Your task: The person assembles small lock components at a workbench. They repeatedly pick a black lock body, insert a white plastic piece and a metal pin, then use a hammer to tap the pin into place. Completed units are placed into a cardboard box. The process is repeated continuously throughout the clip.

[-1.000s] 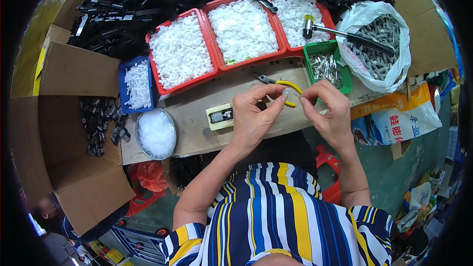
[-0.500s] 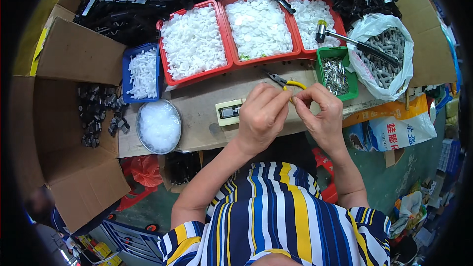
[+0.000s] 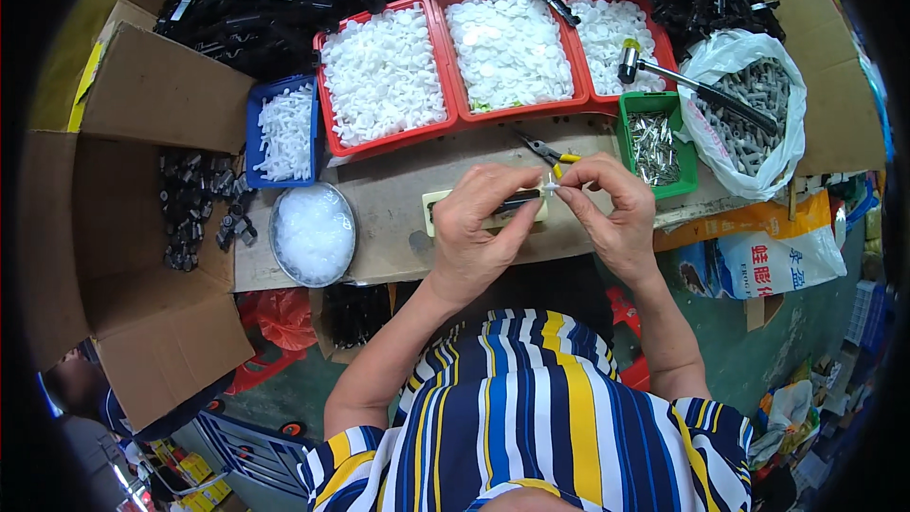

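Item: small black plastic part (image 3: 519,201), elongated, held just above the middle of the desk (image 3: 398,199), over a pale rectangular jig block (image 3: 438,212). Left hand (image 3: 479,232): grip pinching the black part between thumb and fingers. Right hand (image 3: 611,213): grip pressed together on a tiny white plastic piece (image 3: 551,187), meeting the end of the black part at the right hand's 10 o'clock. Handling, as a judgement: both pieces look light, stiff and smooth; the white piece is small enough to slip or drop, so best taken at its sides by the fingertips, while the black part offers a longer body to hold along its middle. Surroundings: at 12 o'clock of the hands, three red trays (image 3: 445,76) of white plastic pieces; at 10 o'clock, a blue bin (image 3: 254,133) of white pegs; at 9 o'clock, a round metal bowl (image 3: 277,228) of translucent white bits. Yellow-handled pliers (image 3: 548,151) lie just beyond the hands at 12 o'clock. At 1 o'clock, a green bin (image 3: 684,175) of small metal parts, a hammer (image 3: 682,81) resting across it, and a white plastic bag (image 3: 791,147) of grey parts. A heap of black plastic parts (image 3: 265,0) lies beyond the trays; an open cardboard box (image 3: 142,95) with dark pieces stands at 9 o'clock, well apart.
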Tool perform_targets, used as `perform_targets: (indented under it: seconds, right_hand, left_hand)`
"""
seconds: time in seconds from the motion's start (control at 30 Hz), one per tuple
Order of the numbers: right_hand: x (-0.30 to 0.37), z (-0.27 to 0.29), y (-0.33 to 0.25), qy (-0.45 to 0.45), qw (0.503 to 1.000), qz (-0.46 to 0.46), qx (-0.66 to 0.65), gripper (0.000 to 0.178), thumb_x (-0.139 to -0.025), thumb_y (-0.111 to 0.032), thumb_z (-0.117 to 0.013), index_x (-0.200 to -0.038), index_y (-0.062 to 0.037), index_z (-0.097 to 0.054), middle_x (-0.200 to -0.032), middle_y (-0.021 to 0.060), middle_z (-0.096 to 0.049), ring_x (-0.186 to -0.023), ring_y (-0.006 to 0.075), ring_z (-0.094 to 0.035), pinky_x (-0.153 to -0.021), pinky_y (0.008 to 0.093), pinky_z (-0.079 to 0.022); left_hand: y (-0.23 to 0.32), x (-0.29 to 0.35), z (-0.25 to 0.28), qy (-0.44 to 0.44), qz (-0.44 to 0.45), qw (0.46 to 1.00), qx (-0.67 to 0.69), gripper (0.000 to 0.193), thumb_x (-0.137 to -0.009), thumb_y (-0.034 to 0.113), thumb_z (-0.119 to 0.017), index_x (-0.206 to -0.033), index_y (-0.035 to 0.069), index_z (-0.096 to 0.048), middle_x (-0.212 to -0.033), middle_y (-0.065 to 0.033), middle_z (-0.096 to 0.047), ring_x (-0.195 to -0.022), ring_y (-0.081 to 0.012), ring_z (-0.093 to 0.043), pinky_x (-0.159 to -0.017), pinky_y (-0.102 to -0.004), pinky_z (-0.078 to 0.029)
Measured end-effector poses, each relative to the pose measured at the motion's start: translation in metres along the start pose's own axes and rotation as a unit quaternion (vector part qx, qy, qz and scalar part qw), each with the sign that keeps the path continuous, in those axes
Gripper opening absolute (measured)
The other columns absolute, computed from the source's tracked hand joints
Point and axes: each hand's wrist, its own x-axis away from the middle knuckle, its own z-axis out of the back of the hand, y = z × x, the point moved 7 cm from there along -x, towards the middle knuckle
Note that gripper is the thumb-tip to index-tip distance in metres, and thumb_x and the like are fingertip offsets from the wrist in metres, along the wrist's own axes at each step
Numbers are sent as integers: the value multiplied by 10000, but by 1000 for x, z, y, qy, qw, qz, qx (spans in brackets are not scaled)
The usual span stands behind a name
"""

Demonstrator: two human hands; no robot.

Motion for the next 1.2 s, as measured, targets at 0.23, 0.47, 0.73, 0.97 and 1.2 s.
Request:
perform_targets:
  seconds: [0.23, 0.47, 0.73, 0.97, 1.2]
  right_hand:
    - [-2, -48, 3, -77, 992, 78, 65, 117, -796, -27, -721, -888, -28, -649, -912, 91, -593, -855, 289, -613, -736, 402, -447]
    - [-2, -73, 1, -109, 978, 104, 141, 108, -799, -82, -720, -876, -45, -654, -934, 70, -581, -890, 254, -602, -745, 383, -412]
    - [-4, -82, 2, -141, 971, 109, 161, 102, -792, -91, -720, -870, -59, -662, -931, 55, -573, -904, 244, -575, -761, 379, -409]
    - [-7, -83, 2, -155, 970, 113, 150, 155, -774, -60, -732, -915, -60, -669, -943, 69, -582, -912, 261, -582, -749, 384, -420]
    - [2, -86, -1, -143, 960, 145, 193, 196, -798, -95, -701, -991, -68, -674, -947, 49, -584, -918, 233, -580, -753, 382, -406]
  left_hand:
    - [-4, 39, 31, 10, -104, 955, -279, 362, -679, -39, -793, -1018, 71, -730, -880, -68, -614, -844, -266, -575, -737, -375, -486]
    - [-16, 64, 26, -58, -147, 926, -343, 338, -729, 52, -728, -1066, 49, -699, -872, -60, -557, -883, -256, -561, -778, -393, -458]
    - [-20, 64, 25, -70, -164, 916, -359, 318, -731, 77, -749, -1046, 68, -708, -847, -49, -540, -860, -242, -549, -740, -380, -460]
    - [-20, 62, 23, -79, -181, 904, -379, 262, -746, 95, -770, -1002, 71, -719, -813, -40, -534, -832, -235, -552, -708, -369, -457]
    - [-17, 63, 21, -85, -201, 880, -421, 244, -756, 122, -778, -990, 82, -721, -789, -33, -543, -821, -232, -562, -717, -376, -448]
